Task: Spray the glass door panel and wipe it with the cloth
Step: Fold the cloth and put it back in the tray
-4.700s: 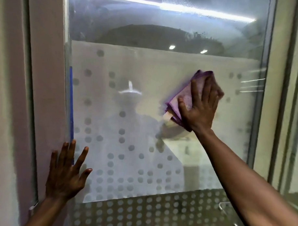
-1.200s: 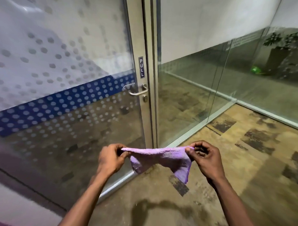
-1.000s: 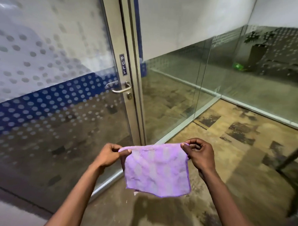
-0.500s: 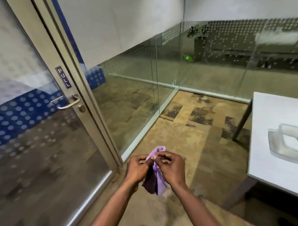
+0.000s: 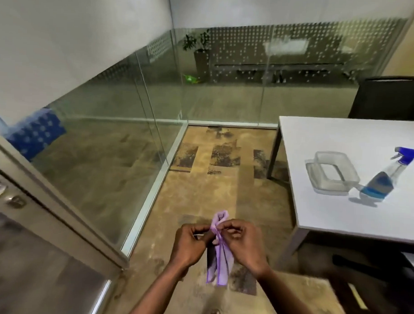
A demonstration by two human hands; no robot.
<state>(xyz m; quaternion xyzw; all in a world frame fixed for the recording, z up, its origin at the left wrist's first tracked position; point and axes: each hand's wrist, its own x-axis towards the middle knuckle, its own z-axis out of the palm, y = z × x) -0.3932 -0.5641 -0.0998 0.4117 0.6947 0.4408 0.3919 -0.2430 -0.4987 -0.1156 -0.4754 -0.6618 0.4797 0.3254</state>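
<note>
Both my hands hold the purple cloth (image 5: pixel 218 263) folded in half and hanging down in front of me. My left hand (image 5: pixel 190 244) pinches its top edge from the left, my right hand (image 5: pixel 241 245) from the right, fingers nearly touching. The glass door (image 5: pixel 22 256) with its metal frame and handle is at the far left edge of view. A spray bottle (image 5: pixel 383 179) with blue liquid and a blue trigger stands on the white table (image 5: pixel 340 215) to my right, out of reach of both hands.
A clear plastic container (image 5: pixel 331 173) sits on the table beside the bottle. A dark chair (image 5: pixel 388 99) stands behind the table. Fixed glass partitions (image 5: pixel 122 135) run from the door to the far corner. Patterned floor (image 5: pixel 207 187) lies between door and table.
I left off wiping the door, spread the cloth open, then folded it by bringing my hands together. My view has turned right, from the door toward the table.
</note>
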